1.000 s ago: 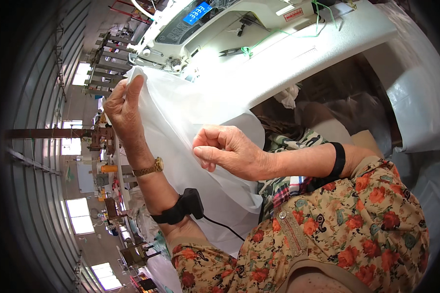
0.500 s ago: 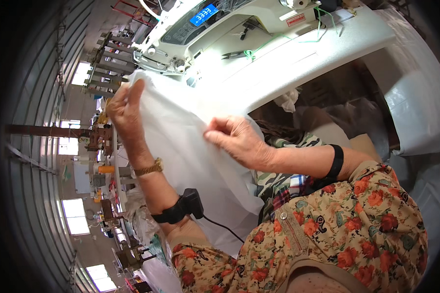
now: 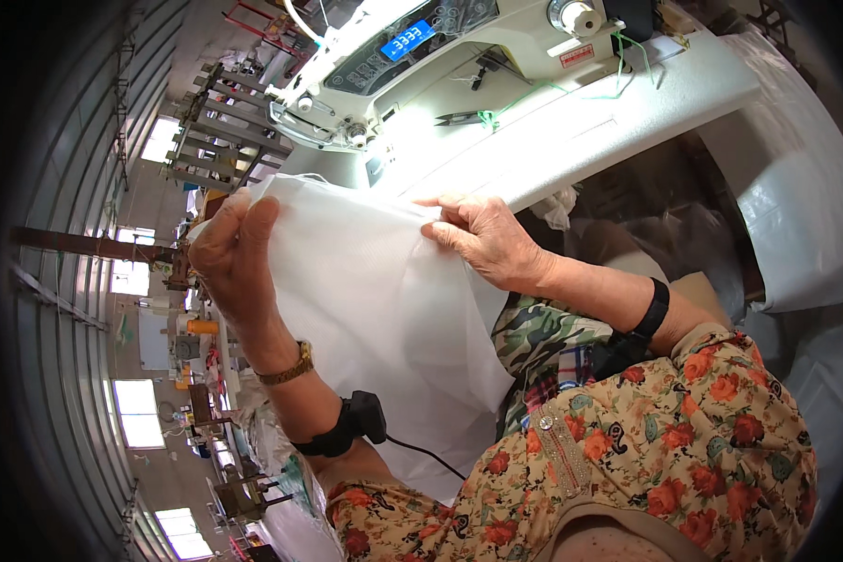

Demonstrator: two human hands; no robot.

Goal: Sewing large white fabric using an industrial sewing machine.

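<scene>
A sheet of thin white fabric (image 3: 375,300) hangs between my two hands and drapes down over my lap. My left hand (image 3: 239,244) pinches its upper left corner, thumb against the fingers. Along the top edge, further right, my right hand (image 3: 487,239) grips the cloth between thumb and fingers, the index finger stretched along the edge. The stretch of edge between the hands is held up in front of a white sewing machine (image 3: 525,56). Both hands are apart from the machine.
On the machine bed lie thread snips (image 3: 459,119) beside green thread (image 3: 488,119). A blue-lit display (image 3: 408,40) glows on the machine head. White plastic sheeting (image 3: 796,187) covers the table's right side. A cable (image 3: 428,454) runs from my left armband.
My right hand has moved up and now grips the fabric's top edge. My left hand has come down and slightly left, so the edge lies more level.
</scene>
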